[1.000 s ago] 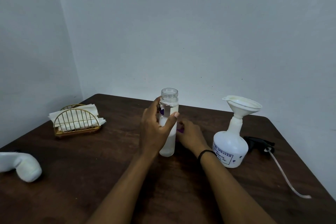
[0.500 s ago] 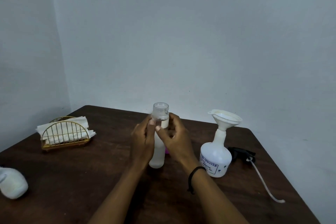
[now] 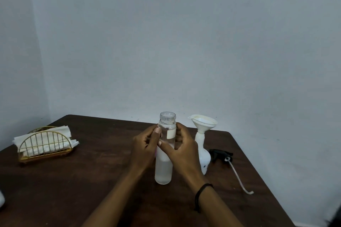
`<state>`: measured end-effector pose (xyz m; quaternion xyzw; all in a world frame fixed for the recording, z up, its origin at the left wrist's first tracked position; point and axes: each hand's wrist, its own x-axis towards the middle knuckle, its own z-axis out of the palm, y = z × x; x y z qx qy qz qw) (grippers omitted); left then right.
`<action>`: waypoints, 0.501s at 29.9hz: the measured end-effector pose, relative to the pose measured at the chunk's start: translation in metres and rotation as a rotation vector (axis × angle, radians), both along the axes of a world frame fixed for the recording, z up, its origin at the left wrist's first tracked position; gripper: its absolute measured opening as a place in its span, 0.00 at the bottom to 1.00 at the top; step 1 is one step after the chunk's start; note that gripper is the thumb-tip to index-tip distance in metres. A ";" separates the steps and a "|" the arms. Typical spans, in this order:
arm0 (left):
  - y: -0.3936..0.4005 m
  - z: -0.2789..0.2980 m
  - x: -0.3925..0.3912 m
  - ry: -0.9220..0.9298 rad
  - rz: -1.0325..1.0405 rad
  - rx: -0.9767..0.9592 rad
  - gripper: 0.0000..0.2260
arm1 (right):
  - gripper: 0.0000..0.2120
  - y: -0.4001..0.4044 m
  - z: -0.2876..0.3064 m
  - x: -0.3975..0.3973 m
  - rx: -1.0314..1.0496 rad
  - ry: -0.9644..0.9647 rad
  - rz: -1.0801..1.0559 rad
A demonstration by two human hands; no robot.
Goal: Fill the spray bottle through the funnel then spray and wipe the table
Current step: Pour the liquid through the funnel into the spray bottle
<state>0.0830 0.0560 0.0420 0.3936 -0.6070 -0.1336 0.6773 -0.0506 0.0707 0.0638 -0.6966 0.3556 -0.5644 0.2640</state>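
Both hands, left and right, wrapped around the uncapped clear plastic bottle standing on the dark wooden table, white funnel-topped spray bottle just beside it.

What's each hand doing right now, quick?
Left hand: closed around the clear bottle, which stands open on the table.
Right hand: closed on the same bottle.
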 end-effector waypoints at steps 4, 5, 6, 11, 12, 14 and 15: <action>-0.002 0.011 -0.016 0.036 -0.081 0.020 0.17 | 0.24 0.015 0.018 -0.030 -0.104 0.030 -0.094; -0.004 0.016 -0.021 0.066 -0.092 0.042 0.14 | 0.24 0.017 0.024 -0.038 -0.121 0.041 -0.118; -0.007 0.020 -0.027 0.088 -0.089 0.078 0.12 | 0.25 0.020 0.029 -0.046 -0.134 0.046 -0.140; -0.026 0.040 -0.047 0.146 -0.011 0.253 0.04 | 0.23 0.027 0.058 -0.088 -0.138 0.045 -0.217; -0.029 0.046 -0.049 0.181 -0.001 0.278 0.04 | 0.23 0.026 0.063 -0.095 -0.133 0.057 -0.235; -0.035 0.053 -0.056 0.247 -0.012 0.343 0.07 | 0.23 0.026 0.070 -0.110 -0.116 0.089 -0.268; -0.037 0.055 -0.060 0.267 -0.019 0.376 0.08 | 0.24 0.026 0.072 -0.116 -0.105 0.102 -0.278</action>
